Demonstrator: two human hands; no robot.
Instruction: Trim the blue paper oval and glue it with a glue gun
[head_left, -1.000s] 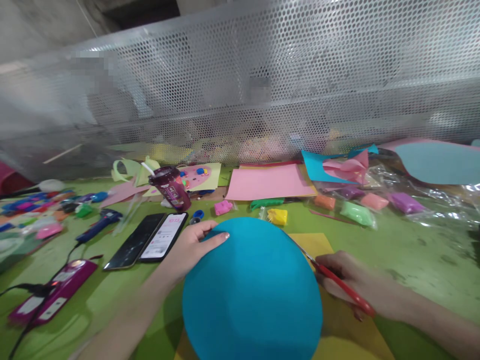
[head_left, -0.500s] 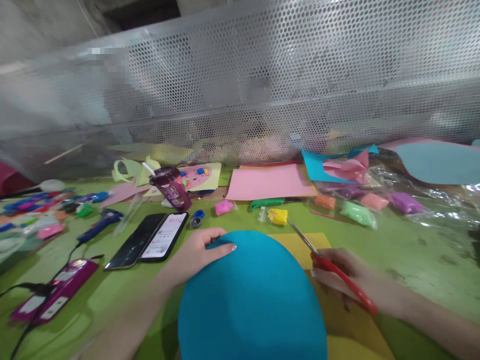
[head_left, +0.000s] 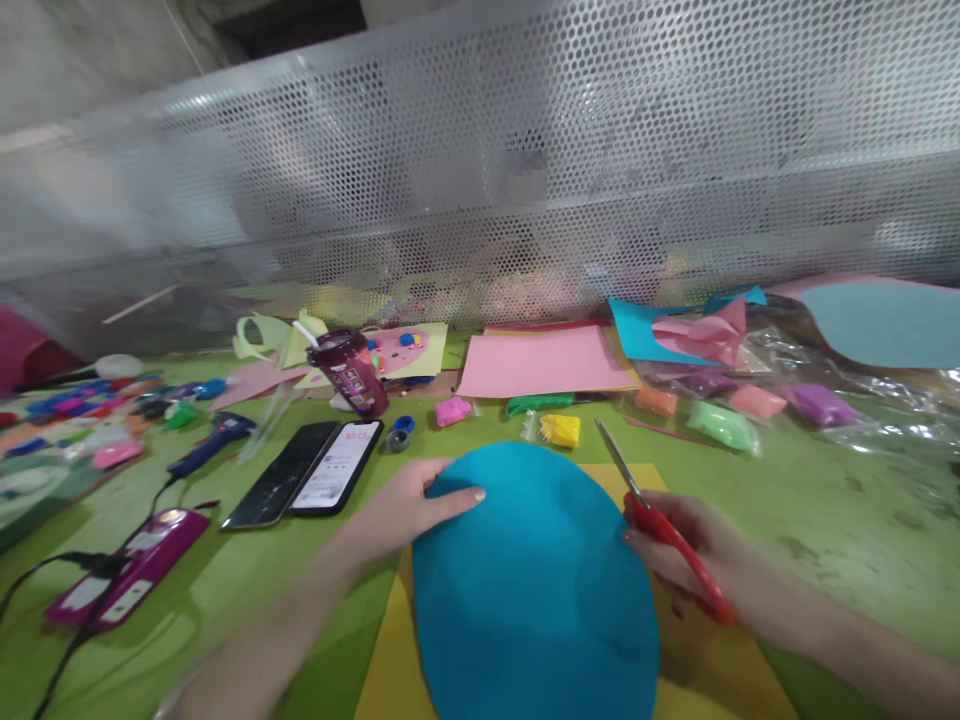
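A large rounded sheet of blue paper [head_left: 536, 590] is held over a yellow sheet [head_left: 390, 660] on the green table. My left hand [head_left: 431, 505] pinches the blue paper at its upper left edge, thumb on top and fingers behind. At the paper's right edge, my right hand [head_left: 679, 545] is closed around the red handles of a pair of scissors [head_left: 667, 530]. Their metal blades point up and away, beside the paper, and look closed together. The lower part of the blue paper runs out of view.
Beyond the paper lie packets of yellow clay [head_left: 561, 431] and pink clay [head_left: 452, 411]. A purple cup [head_left: 351, 372] with a straw, a phone [head_left: 337, 468], a glue gun [head_left: 211, 445] and a power strip [head_left: 131, 570] with cords stand left. A perforated metal panel [head_left: 480, 180] closes off the back.
The blue paper has tilted and shifted right, showing more yellow sheet on its left. The scissors now point more steeply upward. Both hands keep their hold.
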